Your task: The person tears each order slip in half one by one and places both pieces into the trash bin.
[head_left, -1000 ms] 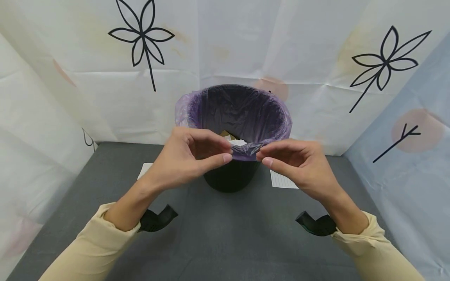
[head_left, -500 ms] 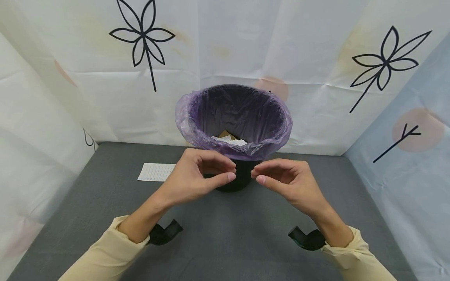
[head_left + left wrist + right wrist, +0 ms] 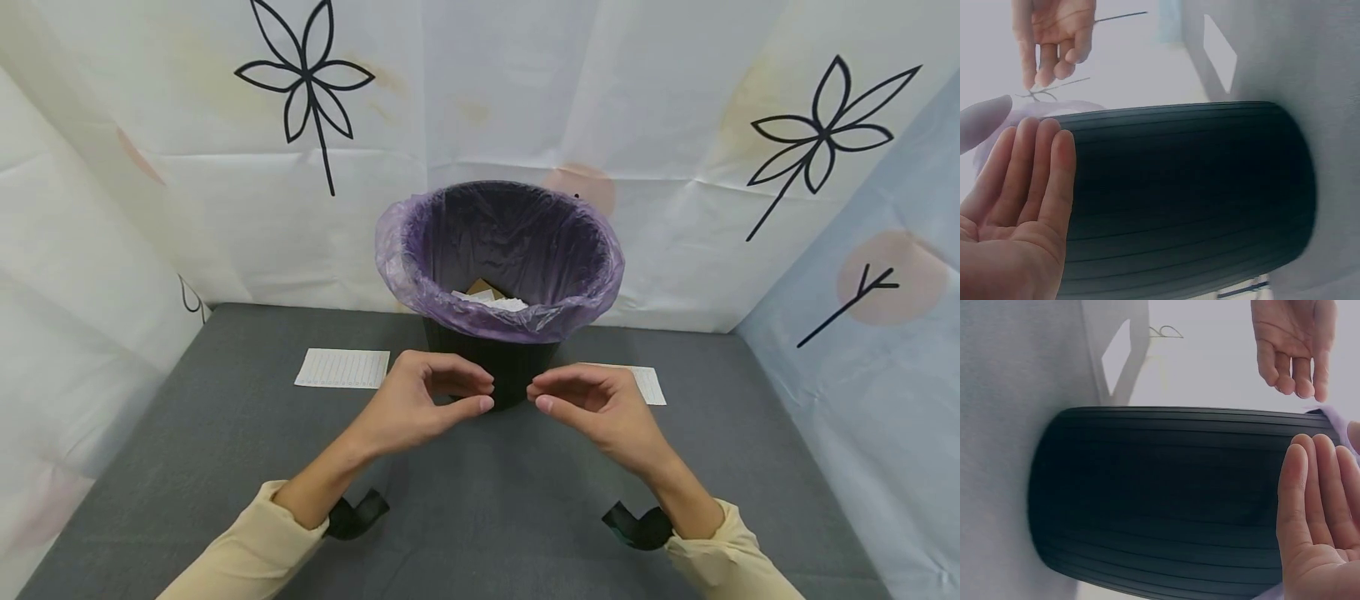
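A dark ribbed trash can stands upright at the back of the table, lined with a purple plastic trash bag folded over its rim. White paper scraps and a brown piece lie inside. My left hand hovers in front of the can, fingers relaxed and holding nothing. Facing it, my right hand is likewise relaxed with nothing in it, a small gap between the fingertips of both. In the left wrist view the can's ribbed side fills the middle, behind the fingers.
A lined white paper lies on the dark grey table left of the can. Another paper on the right is partly covered by my right hand. A white patterned cloth wall stands close behind the can.
Both hands have drawn back and down from the bag's front rim, leaving it fully visible. The can and bag stay in place, and the papers on both sides show more.
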`<state>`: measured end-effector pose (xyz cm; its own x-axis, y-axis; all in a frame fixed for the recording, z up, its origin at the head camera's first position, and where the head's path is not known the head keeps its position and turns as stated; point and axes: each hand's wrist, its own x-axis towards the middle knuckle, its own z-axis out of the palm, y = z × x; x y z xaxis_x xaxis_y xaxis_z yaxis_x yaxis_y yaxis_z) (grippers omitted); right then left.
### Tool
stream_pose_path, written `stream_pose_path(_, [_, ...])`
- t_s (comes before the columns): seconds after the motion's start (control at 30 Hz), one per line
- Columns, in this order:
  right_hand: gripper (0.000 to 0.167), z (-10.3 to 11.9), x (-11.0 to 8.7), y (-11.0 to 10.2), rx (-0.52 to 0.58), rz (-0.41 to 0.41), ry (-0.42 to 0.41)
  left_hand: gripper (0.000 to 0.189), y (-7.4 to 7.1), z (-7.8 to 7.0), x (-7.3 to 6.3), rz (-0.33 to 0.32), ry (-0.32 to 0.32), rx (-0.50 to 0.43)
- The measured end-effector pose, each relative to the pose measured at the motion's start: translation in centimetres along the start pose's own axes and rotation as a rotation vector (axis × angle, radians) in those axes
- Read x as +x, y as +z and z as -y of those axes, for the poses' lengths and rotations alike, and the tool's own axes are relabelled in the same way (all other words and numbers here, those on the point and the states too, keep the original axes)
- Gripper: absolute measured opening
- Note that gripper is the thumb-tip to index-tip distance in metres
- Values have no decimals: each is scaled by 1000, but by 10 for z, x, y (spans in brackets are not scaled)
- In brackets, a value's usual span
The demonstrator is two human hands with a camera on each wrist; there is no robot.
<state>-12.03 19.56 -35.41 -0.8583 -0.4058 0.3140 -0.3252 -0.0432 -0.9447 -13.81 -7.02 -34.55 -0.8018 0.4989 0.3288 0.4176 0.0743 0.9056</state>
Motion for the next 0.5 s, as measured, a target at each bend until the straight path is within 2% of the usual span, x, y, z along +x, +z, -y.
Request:
stream_pose_path(0.33, [22,-25,-7,5,17,-22,96,21,3,28,-10,-6,-43,7])
stream_pose_path(0.5, [23,-35,-8,13,42,-24,110,22,-5,39,-14,-25,-68,24])
